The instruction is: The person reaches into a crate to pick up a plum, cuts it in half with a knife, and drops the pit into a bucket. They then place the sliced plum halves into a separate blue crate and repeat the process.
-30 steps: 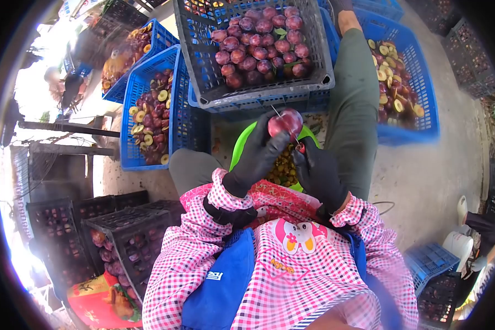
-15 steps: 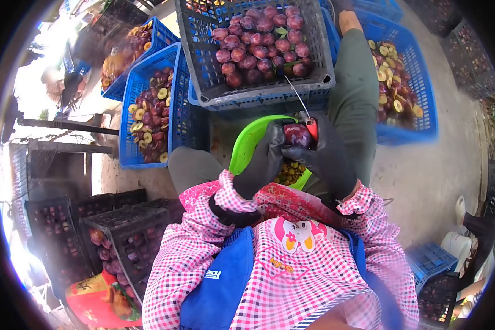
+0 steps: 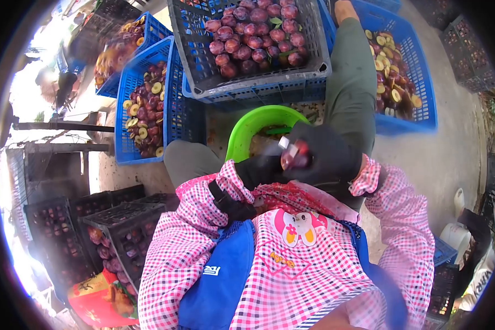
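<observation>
I read both hands pulled back from crate (image 3: pixel 258 92) to over green basin (image 3: pixel 246 132): left hand (image 3: pixel 261 170) grips plum (image 3: pixel 292 160), right hand (image 3: pixel 327 154) closed on knife (image 3: pixel 287 144), cutting likely underway.

We hold our left hand (image 3: pixel 261 169) and right hand (image 3: pixel 327 154), both in black gloves, closed together around a dark plum (image 3: pixel 292 160). The plum is blurred, and a bit of red tool (image 3: pixel 301 147) touches it. Our hands hover above the green basin (image 3: pixel 246 132) between our knees. Ahead stands a grey crate (image 3: pixel 247 83) of whole plums. Beside it, the left blue crate (image 3: pixel 181 115) and the right blue crate (image 3: pixel 426 104) hold halved fruit.
</observation>
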Action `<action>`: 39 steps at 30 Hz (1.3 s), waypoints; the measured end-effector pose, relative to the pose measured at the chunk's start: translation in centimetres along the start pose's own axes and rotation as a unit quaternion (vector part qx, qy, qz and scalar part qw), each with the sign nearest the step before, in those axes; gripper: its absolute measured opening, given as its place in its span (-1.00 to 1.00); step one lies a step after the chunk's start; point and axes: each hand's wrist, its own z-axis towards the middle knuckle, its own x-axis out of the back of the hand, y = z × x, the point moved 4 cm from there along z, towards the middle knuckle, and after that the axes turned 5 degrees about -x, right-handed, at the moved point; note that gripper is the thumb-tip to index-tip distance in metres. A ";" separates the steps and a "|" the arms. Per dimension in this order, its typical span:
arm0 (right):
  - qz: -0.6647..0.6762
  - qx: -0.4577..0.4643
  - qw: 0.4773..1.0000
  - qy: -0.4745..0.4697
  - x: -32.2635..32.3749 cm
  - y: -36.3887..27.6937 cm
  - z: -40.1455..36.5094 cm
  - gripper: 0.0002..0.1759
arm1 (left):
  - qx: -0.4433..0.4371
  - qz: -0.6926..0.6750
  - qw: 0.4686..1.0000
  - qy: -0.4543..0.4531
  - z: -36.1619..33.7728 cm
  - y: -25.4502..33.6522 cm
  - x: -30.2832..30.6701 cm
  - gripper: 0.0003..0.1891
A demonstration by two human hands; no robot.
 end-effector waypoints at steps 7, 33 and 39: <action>0.437 -0.288 0.806 0.278 1.4 4.6 -2.3 -0.67 | 0.108 -0.187 0.964 0.155 1.7 3.3 -2.8 -0.35; 0.052 -0.185 0.948 0.255 2.4 -1.6 4.1 -0.47 | -0.140 -0.074 0.973 0.171 0.0 10.8 -6.2 -0.46; 0.080 -0.171 0.898 0.397 6.0 0.8 4.3 -0.54 | -0.245 0.013 0.936 0.251 -1.2 15.7 -5.8 -0.55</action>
